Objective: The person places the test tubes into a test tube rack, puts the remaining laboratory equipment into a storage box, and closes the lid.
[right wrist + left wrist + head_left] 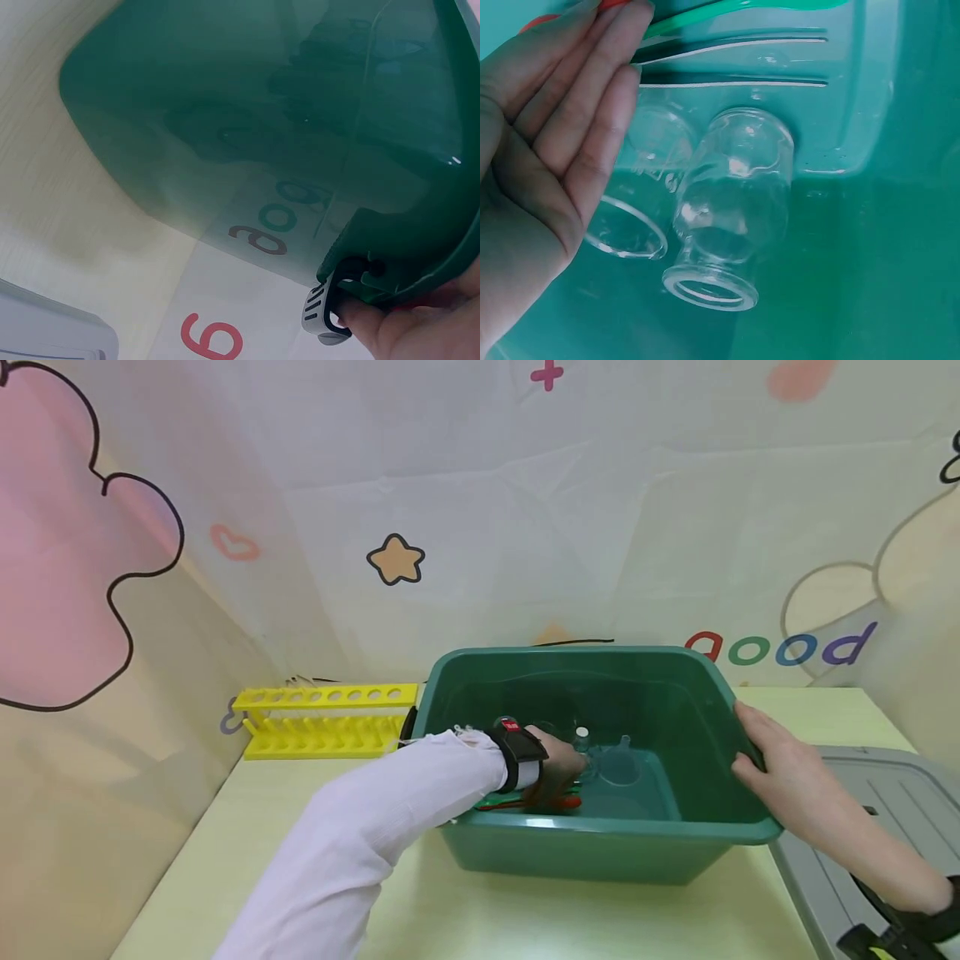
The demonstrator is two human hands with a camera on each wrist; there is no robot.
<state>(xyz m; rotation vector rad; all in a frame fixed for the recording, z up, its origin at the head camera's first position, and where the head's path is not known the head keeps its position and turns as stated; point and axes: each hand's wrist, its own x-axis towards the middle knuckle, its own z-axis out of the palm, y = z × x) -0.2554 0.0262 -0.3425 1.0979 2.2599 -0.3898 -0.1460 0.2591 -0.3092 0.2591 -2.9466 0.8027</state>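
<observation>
My left hand (558, 764) reaches down inside a green plastic bin (570, 852). Its fingers look nearly straight in the left wrist view, with the tips over a red-handled item (566, 802) and a green one (742, 9). Whether they touch these is unclear. Beside the hand lie a clear wide-mouthed glass bottle (739, 195), a clear glass beaker (626, 225) and two thin metal strips (735, 82). Over the bin's right rim, my right hand (780, 760) grips near a grey-and-black side latch (322, 311).
Left of the bin stands a yellow test tube rack (326, 739) on the pale table (247, 852). A grey ridged lid (877, 793) lies to the right. Inside the bin are also a small white-capped bottle (581, 735) and a clear round piece (619, 767). A printed sheet (495, 527) hangs behind.
</observation>
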